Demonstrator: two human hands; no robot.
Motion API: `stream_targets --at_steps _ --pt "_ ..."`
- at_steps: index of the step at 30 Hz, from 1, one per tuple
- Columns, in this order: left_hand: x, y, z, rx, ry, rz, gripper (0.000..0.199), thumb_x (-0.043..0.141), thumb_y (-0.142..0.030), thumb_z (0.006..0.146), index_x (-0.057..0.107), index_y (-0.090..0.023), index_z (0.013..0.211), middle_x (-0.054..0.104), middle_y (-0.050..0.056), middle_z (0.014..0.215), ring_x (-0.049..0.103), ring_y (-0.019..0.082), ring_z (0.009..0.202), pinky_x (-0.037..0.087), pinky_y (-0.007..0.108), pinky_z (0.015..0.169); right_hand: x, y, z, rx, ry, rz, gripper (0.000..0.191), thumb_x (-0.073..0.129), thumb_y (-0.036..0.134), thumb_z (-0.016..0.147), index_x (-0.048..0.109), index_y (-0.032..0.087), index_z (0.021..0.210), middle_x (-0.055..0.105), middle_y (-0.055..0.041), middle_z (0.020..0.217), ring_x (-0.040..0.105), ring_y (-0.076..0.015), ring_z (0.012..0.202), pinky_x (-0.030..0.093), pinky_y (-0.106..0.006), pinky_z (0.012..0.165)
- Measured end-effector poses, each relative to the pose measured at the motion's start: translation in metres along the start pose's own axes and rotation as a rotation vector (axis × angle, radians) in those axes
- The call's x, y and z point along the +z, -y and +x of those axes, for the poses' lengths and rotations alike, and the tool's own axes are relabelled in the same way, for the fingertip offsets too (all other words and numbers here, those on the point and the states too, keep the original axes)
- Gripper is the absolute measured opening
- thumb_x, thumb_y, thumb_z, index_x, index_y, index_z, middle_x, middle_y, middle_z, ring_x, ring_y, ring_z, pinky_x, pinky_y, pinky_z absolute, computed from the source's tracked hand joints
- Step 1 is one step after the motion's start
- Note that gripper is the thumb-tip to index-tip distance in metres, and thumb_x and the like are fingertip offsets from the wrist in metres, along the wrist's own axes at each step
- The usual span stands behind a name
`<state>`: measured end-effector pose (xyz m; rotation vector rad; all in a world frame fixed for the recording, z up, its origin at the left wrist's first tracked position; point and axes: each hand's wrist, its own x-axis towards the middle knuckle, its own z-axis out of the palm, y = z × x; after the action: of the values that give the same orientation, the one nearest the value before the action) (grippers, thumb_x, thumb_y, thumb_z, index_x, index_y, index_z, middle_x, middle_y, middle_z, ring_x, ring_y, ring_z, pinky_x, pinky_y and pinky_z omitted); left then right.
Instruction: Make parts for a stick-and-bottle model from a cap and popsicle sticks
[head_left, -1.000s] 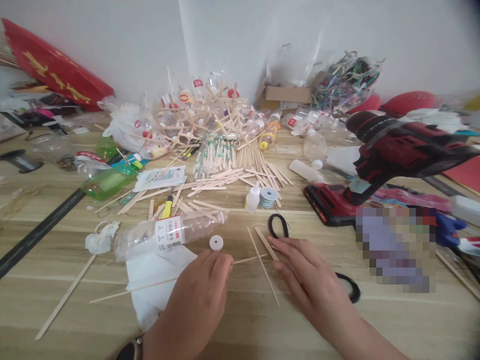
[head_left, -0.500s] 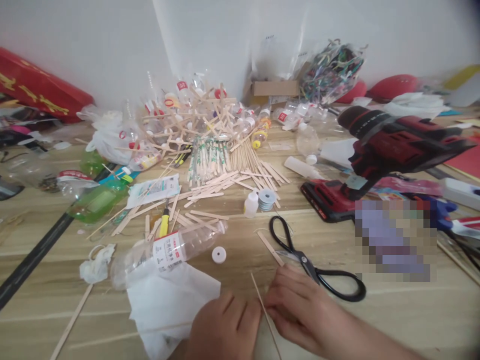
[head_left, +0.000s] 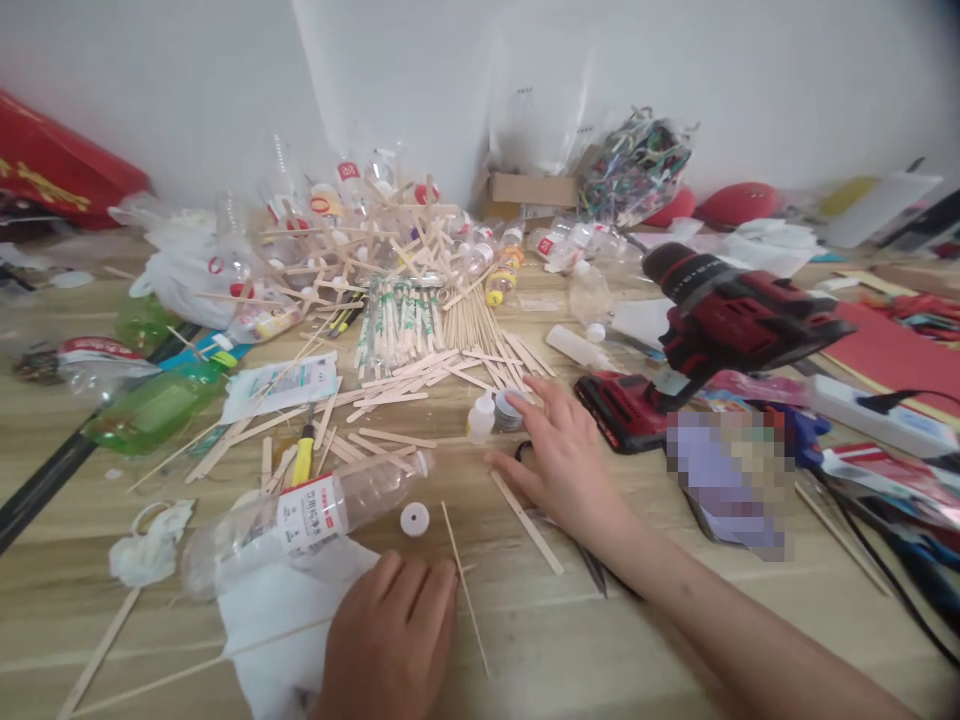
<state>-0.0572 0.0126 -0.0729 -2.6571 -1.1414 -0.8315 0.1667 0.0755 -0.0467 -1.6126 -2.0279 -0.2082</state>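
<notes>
My left hand is closed low in the middle, its fingers wrapped round a long thin wooden stick that runs out to the lower left. A second thin stick stands out beside its fingertips; whether the two touch I cannot tell. My right hand is open, fingers spread, reaching over the table with its fingertips at a small spool. Beside the spool stands a small white bottle. Black-handled scissors lie mostly hidden under my right hand and forearm, near a flat craft stick.
A clear plastic bottle lies on white paper, near a white cap. A red cordless drill stands at the right. Piled craft sticks and bottles fill the back. A yellow-handled tool lies left of centre.
My right hand has left the spot beside my left hand, opened and moved forward to the spool, over the scissors. My left hand stays closed. The view has shifted slightly right.
</notes>
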Motion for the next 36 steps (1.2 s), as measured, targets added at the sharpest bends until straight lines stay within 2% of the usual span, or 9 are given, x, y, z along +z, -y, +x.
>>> stream_targets --at_steps 3,8,12,15,18,22,26,29,36 --pt "0.001 0.000 0.003 0.031 -0.020 0.019 0.030 0.030 -0.014 0.100 0.058 -0.017 0.089 0.060 0.000 0.060 0.053 0.019 0.052 0.035 0.033 0.049 0.018 -0.004 0.017 0.025 0.024 -0.017 0.055 0.081 0.033 0.072 0.059 0.011 0.117 0.050 -0.0284 0.139 0.039 -0.0506 0.130 0.035 -0.069 0.095" --pt "0.007 0.000 0.004 0.050 -0.053 0.020 0.027 0.036 -0.009 0.096 0.059 -0.016 0.086 0.058 -0.002 0.055 0.052 0.017 0.048 0.032 0.031 0.045 0.035 -0.011 0.025 -0.013 0.047 0.048 0.025 0.076 0.024 0.075 0.060 0.020 0.094 0.062 -0.0172 0.130 0.041 -0.0479 0.131 0.030 -0.070 0.096" --pt "0.012 0.000 0.003 0.043 -0.074 0.039 0.023 0.041 -0.007 0.095 0.059 -0.015 0.085 0.058 -0.003 0.052 0.051 0.016 0.045 0.030 0.032 0.043 0.020 -0.009 0.023 -0.079 0.057 0.142 0.024 0.069 0.021 0.076 0.050 0.025 0.091 0.070 -0.0091 0.118 0.047 -0.0411 0.128 0.030 -0.066 0.099" --pt "0.014 0.002 0.001 0.034 -0.082 0.042 0.025 0.038 -0.006 0.096 0.060 -0.014 0.086 0.059 -0.003 0.053 0.050 0.016 0.045 0.031 0.031 0.043 -0.003 -0.008 0.010 -0.143 0.042 0.370 0.028 0.064 0.023 0.080 0.047 0.028 0.101 0.074 -0.0046 0.102 0.064 -0.0320 0.108 0.028 -0.062 0.104" --pt "0.013 0.004 0.002 0.032 -0.074 0.035 0.026 0.037 -0.005 0.096 0.059 -0.015 0.086 0.059 -0.003 0.053 0.050 0.015 0.045 0.031 0.031 0.043 -0.024 -0.011 -0.017 -0.018 0.128 0.546 0.030 0.062 0.031 0.085 0.053 0.030 0.113 0.072 -0.0068 0.104 0.068 -0.0307 0.100 0.042 -0.053 0.099" --pt "0.004 0.005 0.005 -0.025 0.028 -0.015 0.025 0.036 -0.009 0.097 0.059 -0.014 0.090 0.063 0.000 0.061 0.052 0.018 0.051 0.034 0.032 0.047 -0.033 -0.013 -0.056 0.264 0.186 0.878 0.024 0.053 0.032 0.094 0.054 0.030 0.118 0.071 -0.0084 0.099 0.070 -0.0261 0.087 0.057 -0.036 0.071" --pt "-0.003 0.004 0.008 -0.099 0.033 -0.028 0.025 0.035 -0.013 0.099 0.060 -0.013 0.096 0.064 0.002 0.065 0.052 0.020 0.057 0.037 0.034 0.052 -0.023 -0.004 -0.072 0.450 0.004 1.097 0.019 0.051 0.040 0.096 0.055 0.026 0.108 0.066 -0.0046 0.085 0.063 -0.0180 0.065 0.055 -0.031 0.059" --pt "-0.003 0.003 0.009 -0.092 0.017 -0.023 0.025 0.036 -0.013 0.099 0.061 -0.013 0.095 0.064 0.003 0.067 0.051 0.021 0.059 0.038 0.034 0.055 -0.013 0.002 -0.072 0.426 -0.170 1.097 0.020 0.054 0.040 0.094 0.052 0.025 0.106 0.063 -0.0021 0.080 0.059 -0.0160 0.057 0.049 -0.029 0.050" --pt "-0.004 0.000 0.009 -0.068 0.009 -0.007 0.025 0.041 -0.014 0.098 0.063 -0.015 0.087 0.064 0.004 0.067 0.050 0.021 0.063 0.038 0.034 0.057 -0.004 -0.003 -0.081 0.425 -0.217 0.872 0.029 0.064 0.038 0.086 0.051 0.025 0.108 0.066 -0.0029 0.083 0.061 -0.0191 0.063 0.048 -0.033 0.057"
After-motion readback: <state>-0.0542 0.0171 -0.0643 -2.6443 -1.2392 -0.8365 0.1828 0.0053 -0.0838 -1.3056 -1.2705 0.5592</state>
